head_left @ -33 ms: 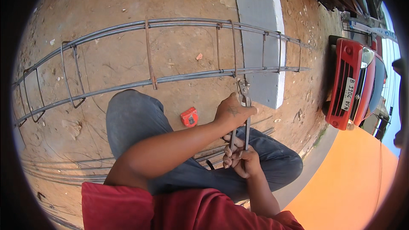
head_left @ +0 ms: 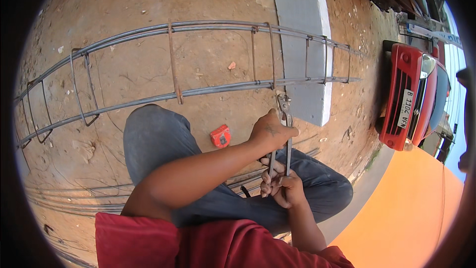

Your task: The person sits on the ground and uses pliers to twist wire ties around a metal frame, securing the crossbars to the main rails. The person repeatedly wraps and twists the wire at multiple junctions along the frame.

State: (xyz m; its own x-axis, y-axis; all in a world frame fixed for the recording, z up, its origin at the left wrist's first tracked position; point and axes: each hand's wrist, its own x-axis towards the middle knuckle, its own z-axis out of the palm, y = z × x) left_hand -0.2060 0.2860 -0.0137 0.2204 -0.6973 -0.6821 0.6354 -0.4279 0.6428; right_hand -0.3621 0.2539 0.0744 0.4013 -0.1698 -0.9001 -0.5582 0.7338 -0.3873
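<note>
Long-handled grey metal pincers (head_left: 289,155), gripped by your left hand (head_left: 271,131) and right hand (head_left: 286,188), sit beside the long grey rebar cage (head_left: 223,88).

My left forearm (head_left: 208,168) slants up from the lower left of the frame, elbow (head_left: 141,196) bent, to my left hand (head_left: 270,131) just right of centre. Its back is turned up, the thumb (head_left: 291,131) reaches toward the right edge, and most of its fingers are hidden underneath. My right forearm (head_left: 306,228) rises more steeply from the bottom right. My right hand (head_left: 283,188) sits below the left one, its fingers (head_left: 266,187) curled in a grip, knuckles toward the left.
</note>
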